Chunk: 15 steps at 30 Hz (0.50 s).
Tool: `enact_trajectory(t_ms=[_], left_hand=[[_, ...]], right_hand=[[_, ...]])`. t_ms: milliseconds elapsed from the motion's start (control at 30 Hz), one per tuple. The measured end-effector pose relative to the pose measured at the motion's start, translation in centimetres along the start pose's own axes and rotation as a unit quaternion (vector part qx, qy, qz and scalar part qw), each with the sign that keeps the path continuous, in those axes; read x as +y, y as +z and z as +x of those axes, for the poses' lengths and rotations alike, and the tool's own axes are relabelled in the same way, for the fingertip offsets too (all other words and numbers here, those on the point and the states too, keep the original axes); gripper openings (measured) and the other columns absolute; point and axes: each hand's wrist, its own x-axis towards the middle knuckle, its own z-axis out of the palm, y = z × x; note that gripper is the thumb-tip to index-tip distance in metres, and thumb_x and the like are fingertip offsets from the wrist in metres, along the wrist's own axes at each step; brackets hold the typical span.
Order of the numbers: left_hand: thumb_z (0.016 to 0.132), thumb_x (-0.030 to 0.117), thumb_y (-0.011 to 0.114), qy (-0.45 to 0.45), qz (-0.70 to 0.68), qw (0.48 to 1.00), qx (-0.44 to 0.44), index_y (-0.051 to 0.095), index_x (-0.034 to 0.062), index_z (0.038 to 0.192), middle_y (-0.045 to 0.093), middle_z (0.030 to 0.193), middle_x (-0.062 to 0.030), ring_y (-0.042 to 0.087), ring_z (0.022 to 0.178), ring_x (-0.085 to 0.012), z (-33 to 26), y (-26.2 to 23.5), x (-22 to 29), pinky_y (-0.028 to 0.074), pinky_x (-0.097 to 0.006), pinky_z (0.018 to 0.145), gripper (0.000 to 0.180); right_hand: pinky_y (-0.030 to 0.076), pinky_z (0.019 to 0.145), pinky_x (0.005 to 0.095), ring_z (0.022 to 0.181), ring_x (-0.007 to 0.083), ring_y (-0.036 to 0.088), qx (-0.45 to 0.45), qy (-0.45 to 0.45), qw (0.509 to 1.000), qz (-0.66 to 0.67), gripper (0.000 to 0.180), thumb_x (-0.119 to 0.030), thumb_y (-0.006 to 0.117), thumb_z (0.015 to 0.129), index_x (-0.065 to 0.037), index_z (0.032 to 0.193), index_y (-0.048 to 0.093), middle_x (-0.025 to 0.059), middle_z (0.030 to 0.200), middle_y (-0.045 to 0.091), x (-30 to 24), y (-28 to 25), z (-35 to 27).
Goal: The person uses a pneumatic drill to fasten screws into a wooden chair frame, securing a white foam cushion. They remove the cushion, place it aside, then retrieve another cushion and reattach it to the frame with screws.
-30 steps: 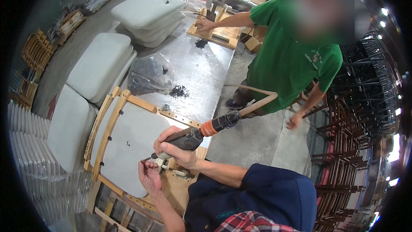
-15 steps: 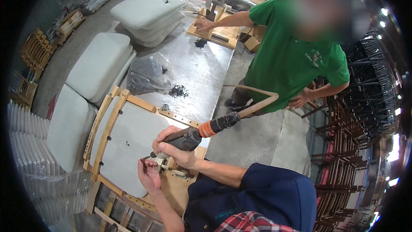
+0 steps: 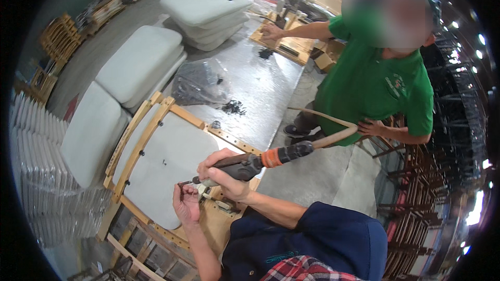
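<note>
My right hand [image 3: 232,182] is wrapped round a pneumatic screwdriver [image 3: 245,167], dark with an orange collar and an air hose [image 3: 336,135] at its back end. Its bit points left, close to the fingertips of my left hand [image 3: 186,205]. Those fingers are curled up round a few small dark screws, partly hidden. Beneath both hands lies a pale grey padded seat panel [image 3: 161,161], set in a wooden jig [image 3: 140,153] with black knobs along its bar. A toggle clamp [image 3: 221,204] stands beside my right hand.
Loose black screws [image 3: 234,107] lie by a clear plastic bag [image 3: 195,84] on the metal-topped table [image 3: 260,99]. Stacked pale cushions [image 3: 138,60] line the left side. Across the table a co-worker in a green shirt [image 3: 375,88] rests one hand on a second wooden jig [image 3: 289,47].
The view has shifted, so the table and cushions sit further right. The screwdriver bit and my left fingertips stay close together. The co-worker's head has turned.
</note>
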Motion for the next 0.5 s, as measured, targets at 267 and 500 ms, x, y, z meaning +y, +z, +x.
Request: enact_trajectory(t_ms=[267, 500], left_hand=[[0.104, 0.029, 0.063, 0.025, -0.049, 0.998, 0.022, 0.071, 0.0055, 0.105, 0.068, 0.084, -0.004, 0.058, 0.077, -0.0158, 0.2, 0.4, -0.7, 0.048, -0.031, 0.073, 0.025], [0.104, 0.03, 0.063, 0.041, -0.069, 0.997, 0.009, 0.068, 0.0078, 0.108, 0.067, 0.086, -0.0019, 0.06, 0.078, -0.015, 0.3, 0.7, -1.2, 0.05, -0.032, 0.075, 0.023]], right_hand=[[0.05, 0.087, 0.0468, 0.079, 0.0243, 0.063, 0.0, -0.027, 0.999, 0.036, 0.014, -0.007, 0.06, 0.097, -0.001, 0.109, 0.056, 0.013, 0.082, 0.063, 0.1, 1.0, 0.3], [0.05, 0.087, 0.0476, 0.078, 0.0247, 0.063, 0.009, -0.027, 0.999, 0.027, 0.014, -0.005, 0.058, 0.096, -0.001, 0.11, 0.056, 0.0137, 0.083, 0.062, -0.2, 1.1, 0.3]])
